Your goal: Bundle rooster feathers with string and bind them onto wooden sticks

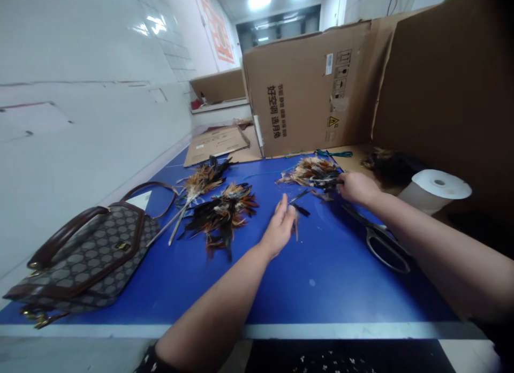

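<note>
My left hand [279, 226] is over the middle of the blue table, its fingers closed around a few loose feathers [301, 209] whose dark and brown ends stick out past the fingertips. My right hand [358, 188] reaches to the back right, with bent fingers pinching dark feathers at the edge of a brown, cream and black feather pile [311, 171]. The fingertips there are partly hidden. Left of my left hand lies a spread bunch of black and rust-coloured feathers [228, 207]. Behind it is a feather bunch with pale stems [203, 180].
Large black-handled scissors [387, 250] lie under my right forearm. A white spool [436, 185] stands at the right, near dark feathers [391, 161]. A patterned handbag [96, 255] sits at the left. Cardboard [309, 94] walls off the back and right; teal cord [335, 153] lies before it.
</note>
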Action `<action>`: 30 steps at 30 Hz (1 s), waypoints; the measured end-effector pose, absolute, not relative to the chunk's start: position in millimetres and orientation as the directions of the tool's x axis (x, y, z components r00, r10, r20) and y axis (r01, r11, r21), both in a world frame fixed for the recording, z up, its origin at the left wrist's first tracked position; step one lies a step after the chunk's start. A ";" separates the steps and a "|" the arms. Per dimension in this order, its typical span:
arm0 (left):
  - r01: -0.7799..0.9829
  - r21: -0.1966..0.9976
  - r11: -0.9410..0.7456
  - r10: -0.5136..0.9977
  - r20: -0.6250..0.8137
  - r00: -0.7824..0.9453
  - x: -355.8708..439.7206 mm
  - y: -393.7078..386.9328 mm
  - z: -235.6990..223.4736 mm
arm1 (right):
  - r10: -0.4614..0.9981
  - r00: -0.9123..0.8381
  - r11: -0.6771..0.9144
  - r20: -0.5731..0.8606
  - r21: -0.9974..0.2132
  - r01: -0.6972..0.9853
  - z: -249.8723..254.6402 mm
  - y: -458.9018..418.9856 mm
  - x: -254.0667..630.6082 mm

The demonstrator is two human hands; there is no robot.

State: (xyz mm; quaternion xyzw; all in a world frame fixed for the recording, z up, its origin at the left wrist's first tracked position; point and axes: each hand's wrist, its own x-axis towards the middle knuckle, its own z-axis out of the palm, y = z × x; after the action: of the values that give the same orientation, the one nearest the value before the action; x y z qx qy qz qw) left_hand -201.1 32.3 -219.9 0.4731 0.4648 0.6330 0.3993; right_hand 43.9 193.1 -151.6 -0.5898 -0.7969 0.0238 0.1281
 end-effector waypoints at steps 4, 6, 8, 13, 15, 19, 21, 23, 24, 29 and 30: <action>0.143 0.940 -0.309 0.930 0.330 -0.164 -207.0 30.4 -213.0 | 0.959 -0.249 0.267 0.136 -0.136 0.954 -157.0 222.8 47.1; 0.177 0.924 -0.340 0.915 0.368 -0.164 -208.2 30.1 -210.8 | 0.958 -0.256 0.272 0.133 -0.124 0.954 -162.0 229.0 45.5; 0.182 0.927 -0.329 0.913 0.361 -0.190 -207.4 30.1 -210.6 | 0.954 -0.266 0.283 0.139 -0.122 0.951 -165.6 231.4 43.9; 0.168 0.927 -0.336 0.885 0.371 -0.280 -202.2 29.0 -208.0 | 0.946 -0.265 0.293 0.186 -0.142 0.946 -162.3 234.0 46.6; 0.186 0.905 -0.382 0.848 0.423 -0.318 -201.0 28.0 -204.6 | 0.943 -0.238 0.277 0.234 -0.150 0.949 -156.5 235.3 50.2; 0.181 0.881 -0.438 0.795 0.473 -0.380 -199.9 26.2 -198.7 | 0.922 -0.200 0.278 0.331 -0.208 0.938 -143.2 235.9 57.4; 0.163 0.879 -0.448 0.788 0.474 -0.392 -199.2 26.0 -197.1 | 0.919 -0.170 0.279 0.356 -0.282 0.918 -138.2 235.5 59.4; 0.148 0.878 -0.455 0.789 0.475 -0.389 -198.3 26.0 -196.1 | 0.919 -0.124 0.274 0.374 -0.379 0.884 -135.0 235.4 59.7; 0.140 0.878 -0.459 0.792 0.475 -0.384 -197.9 26.0 -195.8 | 0.919 -0.098 0.270 0.382 -0.431 0.861 -134.3 235.6 59.3; 0.074 0.875 -0.478 0.811 0.472 -0.346 -196.6 26.0 -195.9 | 0.925 0.006 0.267 0.381 -0.659 0.703 -137.0 239.3 53.5; 0.070 0.874 -0.480 0.815 0.474 -0.332 -196.4 26.0 -196.5 | 0.927 0.017 0.268 0.376 -0.691 0.671 -138.2 240.1 52.2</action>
State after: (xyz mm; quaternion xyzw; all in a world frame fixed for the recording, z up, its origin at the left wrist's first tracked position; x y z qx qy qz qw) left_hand -196.4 26.0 -196.5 0.5113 0.4330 0.6918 0.2692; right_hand 52.2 240.1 -138.2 -0.5846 -0.6833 0.1563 0.4085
